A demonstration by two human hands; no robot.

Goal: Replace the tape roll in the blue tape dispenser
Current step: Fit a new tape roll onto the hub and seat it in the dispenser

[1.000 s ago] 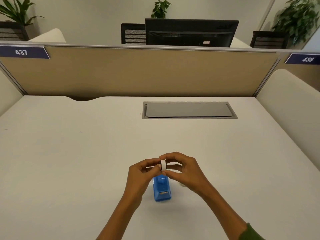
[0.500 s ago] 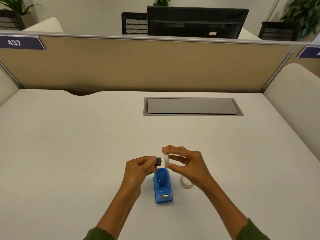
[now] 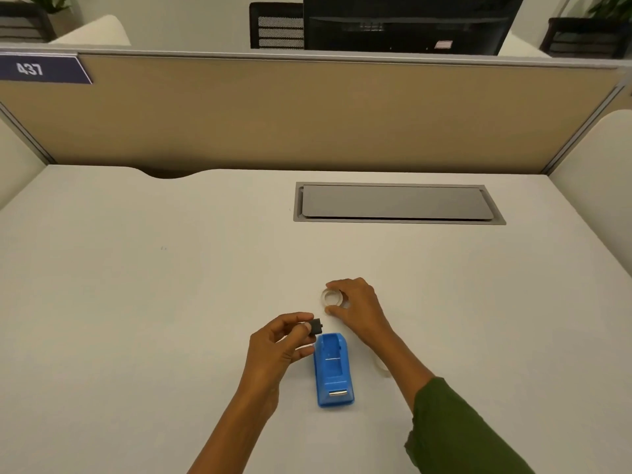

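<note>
The blue tape dispenser (image 3: pixel 333 370) lies on the white desk (image 3: pixel 136 302) with no roll in its cradle. My left hand (image 3: pixel 278 347) pinches a small black spool core (image 3: pixel 316 327) just above the dispenser's far end. My right hand (image 3: pixel 355 307) holds a pale, nearly bare tape ring (image 3: pixel 331 297) flat against the desk beyond the dispenser. A second clear tape roll (image 3: pixel 383 368) lies right of the dispenser, mostly hidden under my right forearm.
A grey cable hatch (image 3: pixel 398 203) is set into the desk farther back. A tan partition (image 3: pixel 307 114) closes off the desk's far edge, with a black monitor (image 3: pixel 410 22) behind it.
The black core came out of the white ring. My left hand kept the core near the dispenser while my right hand carried the ring away and down onto the desk.
</note>
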